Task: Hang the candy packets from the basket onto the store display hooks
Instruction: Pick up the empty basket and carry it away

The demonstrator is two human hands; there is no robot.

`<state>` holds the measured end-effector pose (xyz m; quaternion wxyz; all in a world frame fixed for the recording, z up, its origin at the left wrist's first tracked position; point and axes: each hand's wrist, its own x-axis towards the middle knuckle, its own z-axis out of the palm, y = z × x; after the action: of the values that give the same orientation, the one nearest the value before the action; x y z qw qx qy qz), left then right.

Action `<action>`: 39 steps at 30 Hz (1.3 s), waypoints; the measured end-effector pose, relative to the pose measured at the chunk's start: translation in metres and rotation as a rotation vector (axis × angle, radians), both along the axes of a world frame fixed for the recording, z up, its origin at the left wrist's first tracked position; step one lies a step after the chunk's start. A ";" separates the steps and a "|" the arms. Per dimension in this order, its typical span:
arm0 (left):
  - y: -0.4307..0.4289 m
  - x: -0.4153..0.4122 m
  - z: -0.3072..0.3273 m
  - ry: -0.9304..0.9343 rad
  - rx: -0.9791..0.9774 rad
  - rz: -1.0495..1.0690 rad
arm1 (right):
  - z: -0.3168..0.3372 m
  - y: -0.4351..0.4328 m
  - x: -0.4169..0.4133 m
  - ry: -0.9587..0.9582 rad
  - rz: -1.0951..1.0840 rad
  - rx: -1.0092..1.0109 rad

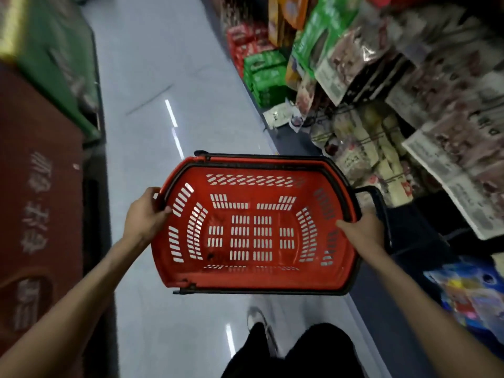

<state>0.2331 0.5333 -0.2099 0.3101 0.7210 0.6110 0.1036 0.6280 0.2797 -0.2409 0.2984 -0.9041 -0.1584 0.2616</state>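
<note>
- Basket (pixel 245 278) is empty: bare slotted bottom, no candy packets in it. It is held over the aisle floor (pixel 152 77), tipped a little, with the display just to the right.
- Left hand (pixel 147 214): fingers curled over the left rim, gripping it.
- Right hand (pixel 360 227): fingers wrapped over the right rim, gripping it too.
- Packets (pixel 351 58) hang in rows on the display. The hooks are mostly hidden behind them.
- My read: the hanging looks finished, or the basket needs a refill. The step in hand is carrying the empty basket.
- To do it well: keep both rim grips and level it out. The black handles lie folded on the rim, so don't let them swing.
- Keep the right corner off the hanging rows, since a snag could pull packets off.
- White packet (pixel 275 115) lies low by the display foot. It may be a dropped one, so check it and rehang it if so.
</note>
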 end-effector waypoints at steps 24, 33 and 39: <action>0.458 0.046 0.225 0.062 0.311 0.320 | 0.253 0.652 0.138 -0.369 0.643 0.159; 0.651 0.037 0.254 0.015 0.386 0.369 | 0.295 0.874 0.138 -0.424 0.680 0.226; 0.798 0.024 0.271 -0.057 0.390 0.345 | 0.311 1.020 0.125 -0.418 0.668 0.239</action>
<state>0.2573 1.3309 0.0613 0.1600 0.6489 0.6845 0.2910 0.7531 1.2996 0.0696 0.2614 -0.7955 -0.5299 0.1344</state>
